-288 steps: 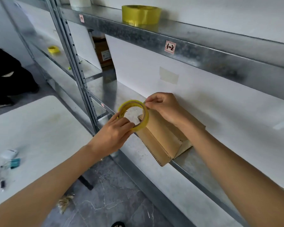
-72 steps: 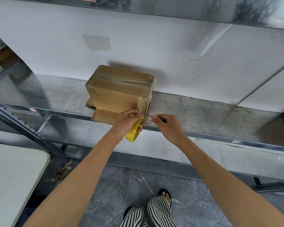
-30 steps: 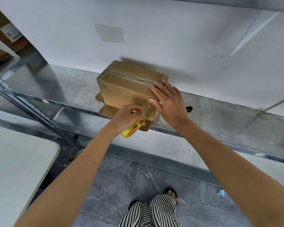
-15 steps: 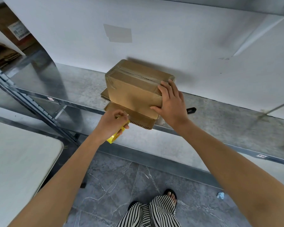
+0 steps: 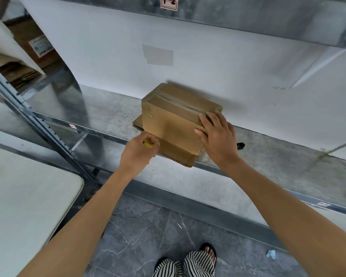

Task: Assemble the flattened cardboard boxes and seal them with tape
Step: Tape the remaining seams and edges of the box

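A small brown cardboard box, taped along its top seam, stands on the metal shelf on top of a flattened piece of cardboard. My right hand lies flat with straight fingers over the box's right end and top corner. My left hand grips the yellow tape roll at the shelf's front edge, just left of the box's lower front; only a sliver of the roll shows between the fingers.
A small black object lies on the shelf right of my right hand. A white table stands at lower left. Flattened cartons sit on the shelf at far left. The shelf's upright post slants between the table and shelf.
My left hand has carried the tape roll up from below the shelf edge to the box's lower front. My right hand stays pressed on the box's right end.
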